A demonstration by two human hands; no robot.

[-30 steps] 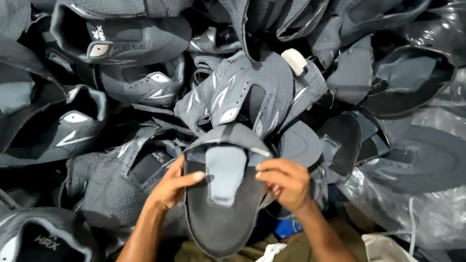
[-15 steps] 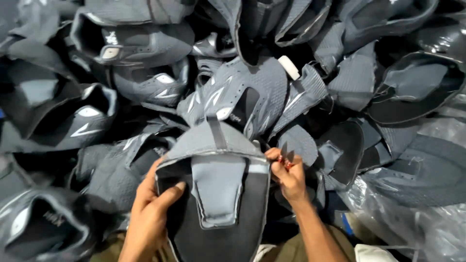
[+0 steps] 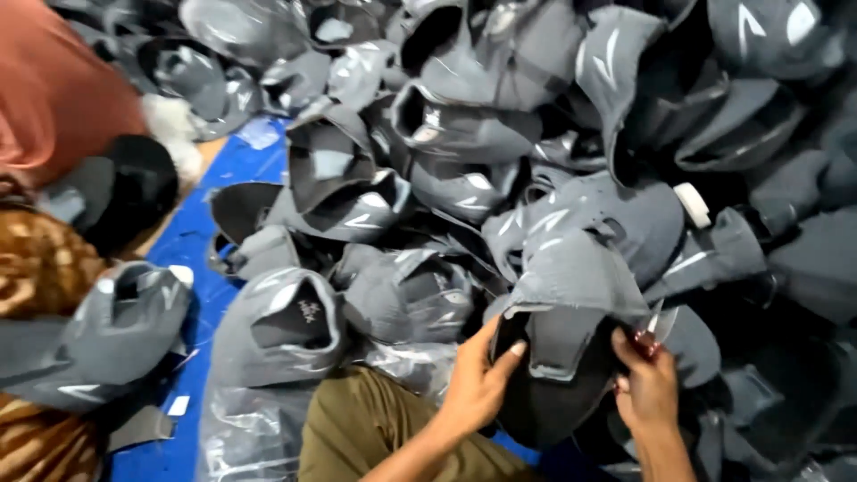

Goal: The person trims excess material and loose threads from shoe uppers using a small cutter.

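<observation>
I hold one grey shoe upper [image 3: 558, 330] between both hands, its dark inner side and tongue facing me. My left hand [image 3: 478, 379] grips its left edge, thumb on the dark lining. My right hand [image 3: 644, 386] grips its right edge and also pinches a small dark tool with a shiny tip, near a translucent strip. The upper rests against a large heap of similar grey shoe uppers [image 3: 500, 152] that fills the view ahead.
More uppers lie on a blue sheet [image 3: 192, 241] to the left. Another person in an orange garment [image 3: 54, 98] and patterned cloth [image 3: 36, 268] sits at the far left. My olive trouser leg [image 3: 366, 424] and clear plastic bags [image 3: 250, 428] are below.
My view has swung left, showing the blue sheet and the other person. The held upper sits further right in the frame, and both hands still grip its edges.
</observation>
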